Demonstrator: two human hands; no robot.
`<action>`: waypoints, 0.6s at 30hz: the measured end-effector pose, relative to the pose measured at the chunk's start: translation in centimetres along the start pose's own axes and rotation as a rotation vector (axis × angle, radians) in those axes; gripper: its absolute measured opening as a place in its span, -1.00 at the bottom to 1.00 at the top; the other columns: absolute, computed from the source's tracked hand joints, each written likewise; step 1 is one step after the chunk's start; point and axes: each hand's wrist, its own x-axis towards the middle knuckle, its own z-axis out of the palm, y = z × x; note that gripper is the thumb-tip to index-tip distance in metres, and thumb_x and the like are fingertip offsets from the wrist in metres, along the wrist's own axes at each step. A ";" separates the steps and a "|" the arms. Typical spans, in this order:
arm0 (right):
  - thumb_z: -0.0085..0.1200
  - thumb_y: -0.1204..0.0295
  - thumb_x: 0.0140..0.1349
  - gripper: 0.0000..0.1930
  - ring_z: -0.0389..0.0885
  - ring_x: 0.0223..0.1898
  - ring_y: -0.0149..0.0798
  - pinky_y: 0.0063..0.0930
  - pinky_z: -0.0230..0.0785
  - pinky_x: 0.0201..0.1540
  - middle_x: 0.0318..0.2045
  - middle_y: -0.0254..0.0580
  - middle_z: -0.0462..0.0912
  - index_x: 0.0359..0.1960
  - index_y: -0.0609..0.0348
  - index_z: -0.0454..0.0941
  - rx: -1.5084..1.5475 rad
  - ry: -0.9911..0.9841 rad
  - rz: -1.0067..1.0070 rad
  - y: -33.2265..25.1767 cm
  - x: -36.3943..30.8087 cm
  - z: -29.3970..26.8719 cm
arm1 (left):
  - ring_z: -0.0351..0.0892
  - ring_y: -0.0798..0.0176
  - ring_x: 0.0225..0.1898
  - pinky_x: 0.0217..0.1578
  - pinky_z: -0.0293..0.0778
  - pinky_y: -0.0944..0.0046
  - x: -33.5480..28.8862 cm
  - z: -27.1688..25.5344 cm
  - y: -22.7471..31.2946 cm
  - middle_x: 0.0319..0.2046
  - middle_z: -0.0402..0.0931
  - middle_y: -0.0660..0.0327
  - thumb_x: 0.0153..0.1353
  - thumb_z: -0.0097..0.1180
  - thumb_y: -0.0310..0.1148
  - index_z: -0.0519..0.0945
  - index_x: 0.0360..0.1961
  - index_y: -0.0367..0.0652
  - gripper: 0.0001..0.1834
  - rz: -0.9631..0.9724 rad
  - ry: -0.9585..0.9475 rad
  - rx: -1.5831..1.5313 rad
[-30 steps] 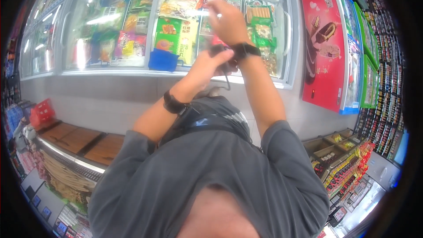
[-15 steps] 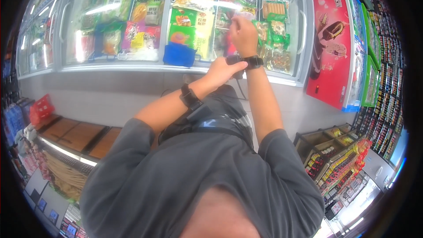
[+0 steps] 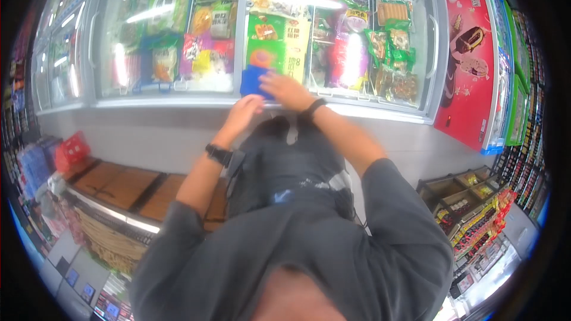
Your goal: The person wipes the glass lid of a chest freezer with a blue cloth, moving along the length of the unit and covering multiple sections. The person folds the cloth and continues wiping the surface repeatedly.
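Observation:
A folded blue cloth lies on the front rim of a glass-topped chest freezer. My right hand reaches across from the right, its fingers stretched out over the cloth's right side. Close by, at the cloth's near edge, is my left hand, with its fingertips drawn together against the cloth. Both hands are slightly blurred. Under the glass beyond the cloth are a green food packet and a pale yellow packet. A dark watch is on my left wrist.
More frozen food packets fill the freezer. To the right stands a red-sided ice cream freezer. Brown wooden cabinets are at the left behind me, and a snack display rack is at the right.
Both hands have moved left to the blue cloth, away from the dark object near my right wrist. The freezer has shifted slightly right in view.

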 end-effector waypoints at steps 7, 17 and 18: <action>0.14 0.08 0.29 -0.27 0.06 0.58 -0.15 0.06 -0.01 0.52 0.57 -0.32 0.14 0.48 -0.04 0.27 -0.160 -0.337 0.001 1.7 2.2 6.6 | 0.56 0.01 0.04 0.10 0.42 0.06 3.7 -10.6 -8.4 -0.02 0.61 0.10 0.36 0.11 -0.34 0.61 0.05 -0.19 -0.71 0.228 0.730 0.677; 0.14 0.01 0.23 -0.20 0.08 0.57 -0.05 0.10 -0.08 0.54 0.55 -0.22 0.18 0.50 -0.04 0.25 -0.064 -0.204 0.041 8.7 7.2 4.9 | 0.20 -0.16 0.42 0.37 0.08 -0.23 8.5 -8.5 -8.0 0.37 0.27 -0.07 0.19 0.23 -0.38 0.36 0.33 -0.15 -0.35 0.265 1.006 1.007; 0.14 0.01 0.22 -0.19 0.08 0.57 -0.03 0.11 -0.08 0.54 0.54 -0.19 0.19 0.50 -0.02 0.25 -0.058 -0.172 0.077 10.3 8.7 4.6 | 0.19 -0.16 0.43 0.37 0.08 -0.23 8.5 -8.4 -8.2 0.37 0.27 -0.08 0.18 0.23 -0.38 0.36 0.33 -0.16 -0.34 0.243 1.028 0.970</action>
